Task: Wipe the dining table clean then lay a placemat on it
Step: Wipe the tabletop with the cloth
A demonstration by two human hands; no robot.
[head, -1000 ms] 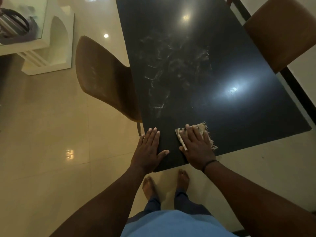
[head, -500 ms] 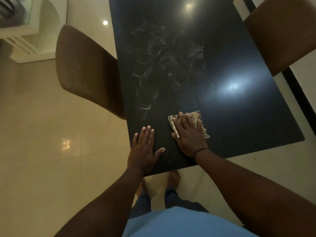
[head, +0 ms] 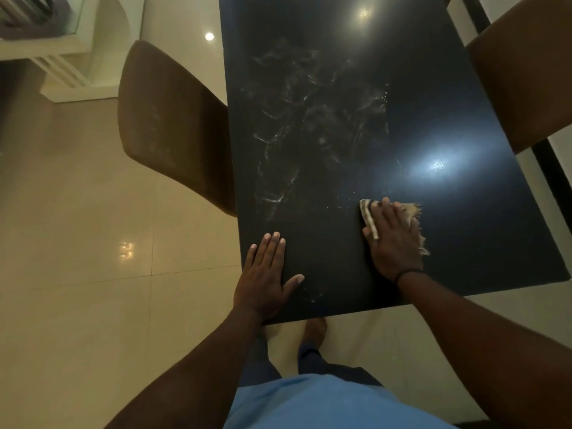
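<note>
— So, which step are you on?

— You're in the wiping step. Your right hand (head: 394, 239) lies flat on a frayed beige cloth (head: 413, 212), fingers straight, pressing it against the black bench (head: 495, 230) near the front edge, a little right of the middle. The grip there is released: you press the cloth, you don't clutch it.

— And the other hand?

— Your left hand (head: 266, 274) rests flat on the bench at its front left corner, fingers straight and together, thumb spread, holding nothing. It looks like a brace while you lean in.

— How much is left?

— Most of it, I'd judge. A broad patch of whitish smears (head: 309, 125) covers the middle of the bench, beyond the cloth and to its left, and a few faint specks (head: 312, 297) sit near the front edge between your hands. No placemat shows anywhere in view, so that part is not yet begun.

— What does the next move call for?

— Push the cloth forward and leftward into the smears with even pressure, keeping the frayed edge tucked under your palm so it doesn't trail. A brown chair (head: 173, 125) sits tight against the left side and another chair (head: 526, 72) against the far right; you'll have to lean between them to reach the far end.
</note>
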